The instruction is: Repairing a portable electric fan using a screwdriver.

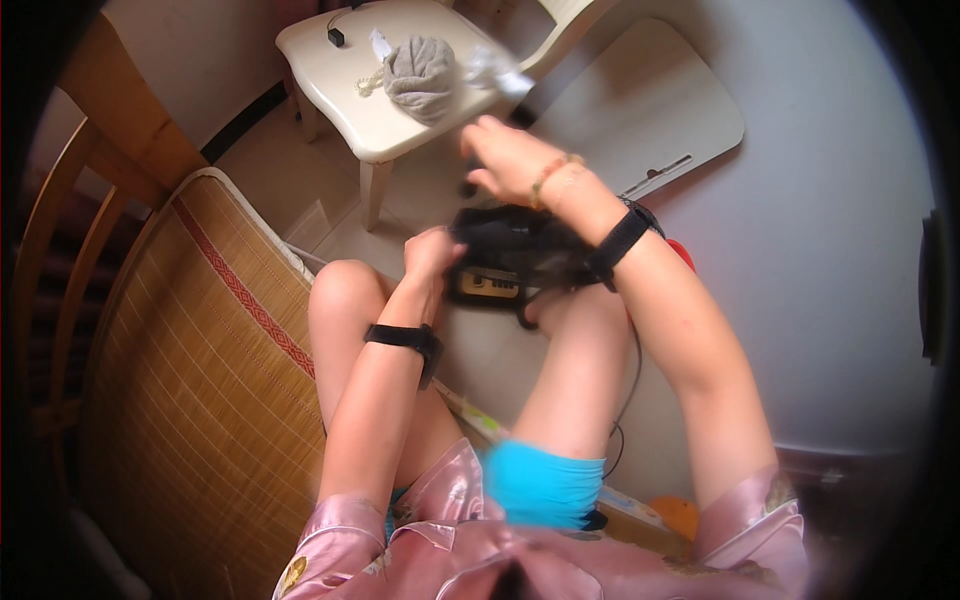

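Note:
A black, soft-looking thing [520, 235], smeared by motion, hangs between my knees; its kind cannot be made out. My left hand [432, 252] is closed on its left edge, above my left knee. Higher and farther right, my right hand [512, 165] has its fingers curled towards the thumb, with a small dark bit at the fingertips that is too blurred to name. Below the black thing, a tan panel with dark slots [487, 283] shows in a dark frame. Black bands circle both my wrists, and a beaded bracelet [556, 178] is on the right one.
A cream chair [335, 75] stands ahead, with a bundled grey cloth [420, 78], crumpled white tissue [490, 72] and a small black plug-like block [336, 38] on its seat. A pale board [660, 100] leans at the right wall. A woven mat [200, 380] lies left. A thin cable [632, 390] trails beside my right leg.

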A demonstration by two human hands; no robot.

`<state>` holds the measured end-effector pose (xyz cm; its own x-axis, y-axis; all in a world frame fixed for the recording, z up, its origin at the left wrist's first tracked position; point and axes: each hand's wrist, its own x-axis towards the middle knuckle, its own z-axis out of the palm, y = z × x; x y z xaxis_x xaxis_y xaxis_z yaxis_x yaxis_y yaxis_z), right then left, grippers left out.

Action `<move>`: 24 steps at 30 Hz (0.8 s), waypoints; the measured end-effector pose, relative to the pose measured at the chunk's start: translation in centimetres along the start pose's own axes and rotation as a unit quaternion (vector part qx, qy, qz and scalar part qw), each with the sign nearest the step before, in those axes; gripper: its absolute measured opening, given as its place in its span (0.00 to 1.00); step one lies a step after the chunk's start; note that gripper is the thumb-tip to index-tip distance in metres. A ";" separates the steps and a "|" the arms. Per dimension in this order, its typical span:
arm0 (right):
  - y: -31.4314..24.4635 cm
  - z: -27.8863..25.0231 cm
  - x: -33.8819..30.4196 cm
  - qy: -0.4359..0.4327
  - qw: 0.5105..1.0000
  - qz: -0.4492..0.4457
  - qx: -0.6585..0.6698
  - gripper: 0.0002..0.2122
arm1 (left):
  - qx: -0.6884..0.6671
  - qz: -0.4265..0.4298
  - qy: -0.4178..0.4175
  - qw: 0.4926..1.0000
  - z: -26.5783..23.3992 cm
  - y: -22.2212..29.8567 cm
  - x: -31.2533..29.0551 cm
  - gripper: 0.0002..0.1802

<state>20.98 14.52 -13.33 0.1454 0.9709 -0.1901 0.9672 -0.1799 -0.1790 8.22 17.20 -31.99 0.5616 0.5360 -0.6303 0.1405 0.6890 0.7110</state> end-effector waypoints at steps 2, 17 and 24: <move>-0.1 -0.1 0.2 0.000 1.000 0.004 -0.014 0.15 | -0.001 0.003 0.000 1.000 -0.1 0.3 -0.3 0.27; -3.7 -2.0 0.7 -0.085 0.977 0.153 -0.121 0.19 | -0.050 -0.013 0.002 0.999 -0.7 0.7 -0.9 0.27; -4.7 -1.9 0.4 -0.080 0.979 0.161 -0.094 0.17 | -0.041 -0.002 0.004 0.999 -0.9 0.7 -1.0 0.25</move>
<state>16.90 16.04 -10.77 0.4295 0.8289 -0.3584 0.8999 -0.4262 0.0926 7.05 17.57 -31.18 0.5553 0.5357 -0.6362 0.0753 0.7294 0.6799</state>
